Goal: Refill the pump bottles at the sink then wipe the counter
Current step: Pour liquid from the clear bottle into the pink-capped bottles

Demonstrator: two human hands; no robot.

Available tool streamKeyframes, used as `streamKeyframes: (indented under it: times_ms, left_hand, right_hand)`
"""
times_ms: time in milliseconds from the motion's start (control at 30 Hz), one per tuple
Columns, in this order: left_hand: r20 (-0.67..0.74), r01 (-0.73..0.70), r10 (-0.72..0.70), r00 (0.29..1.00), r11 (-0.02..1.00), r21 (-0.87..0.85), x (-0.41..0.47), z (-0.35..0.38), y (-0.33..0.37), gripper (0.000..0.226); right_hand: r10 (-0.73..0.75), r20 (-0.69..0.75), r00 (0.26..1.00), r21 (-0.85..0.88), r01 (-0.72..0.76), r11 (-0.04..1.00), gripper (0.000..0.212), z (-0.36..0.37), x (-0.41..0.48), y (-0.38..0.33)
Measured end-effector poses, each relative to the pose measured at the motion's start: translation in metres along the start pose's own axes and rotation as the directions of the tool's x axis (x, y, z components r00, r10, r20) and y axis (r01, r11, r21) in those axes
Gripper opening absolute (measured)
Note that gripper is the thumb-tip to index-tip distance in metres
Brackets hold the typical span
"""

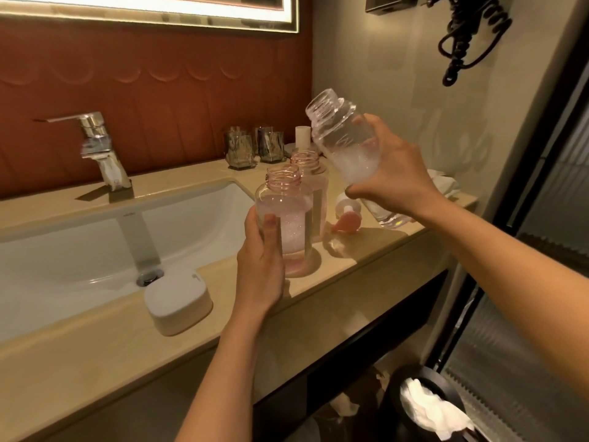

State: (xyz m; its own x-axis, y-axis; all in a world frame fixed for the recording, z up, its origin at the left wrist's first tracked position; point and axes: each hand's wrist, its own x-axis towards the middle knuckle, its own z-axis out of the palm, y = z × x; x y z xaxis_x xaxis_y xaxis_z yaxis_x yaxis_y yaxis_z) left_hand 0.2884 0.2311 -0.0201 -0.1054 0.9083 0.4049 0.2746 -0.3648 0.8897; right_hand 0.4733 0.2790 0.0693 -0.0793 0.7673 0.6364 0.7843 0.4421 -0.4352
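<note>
My left hand (259, 266) grips an uncapped pink-tinted bottle (290, 218) standing on the beige counter (95, 346) just right of the sink; foamy liquid fills its lower part. A second pink open bottle (314, 173) stands right behind it. My right hand (392, 177) holds a clear uncapped bottle (341, 138) in the air, tilted with its mouth up and to the left, above the pink bottles, with white foam near its base. A pink-and-white pump head (347, 215) lies on the counter below that hand. Another clear bottle (387, 216) lies behind my right wrist.
A white sink (79, 244) with a chrome tap (98, 145) takes up the left. A white soap box (178, 301) sits at the basin's front corner. Glasses (255, 148) and a white tube (302, 135) stand at the back wall. A bin with tissue (430, 406) is below.
</note>
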Motion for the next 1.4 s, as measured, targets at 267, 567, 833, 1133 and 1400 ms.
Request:
streamKeyframes:
  times_ms: [267,567,833,1133,1400]
  left_hand:
    - [-0.056,-0.008,0.006,0.998,1.0,-0.029,0.002,0.001,-0.004,0.071]
    - [-0.121,0.005,-0.004,0.993,1.0,0.007,0.001,0.0,-0.005,0.075]
    - [-0.128,-0.001,0.006,0.992,0.999,0.039,0.001,0.001,-0.002,0.078]
    - [-0.174,-0.086,0.138,0.975,0.957,0.277,-0.001,0.029,0.005,0.084]
    - [-0.197,-0.092,0.219,0.955,0.857,0.508,0.009,0.068,0.01,0.086]
  right_hand:
    - [0.136,-0.03,0.99,0.227,-0.126,0.966,0.09,-0.005,-0.02,0.008]
    - [0.232,-0.019,0.972,0.365,-0.209,0.907,0.092,-0.01,-0.05,0.028]
    - [0.212,-0.008,0.977,0.398,-0.192,0.897,0.089,-0.019,-0.058,0.034]
    - [0.208,-0.005,0.978,0.389,-0.19,0.901,0.094,-0.017,-0.059,0.036]
    - [0.185,-0.024,0.983,0.363,-0.164,0.917,0.084,-0.025,-0.059,0.048]
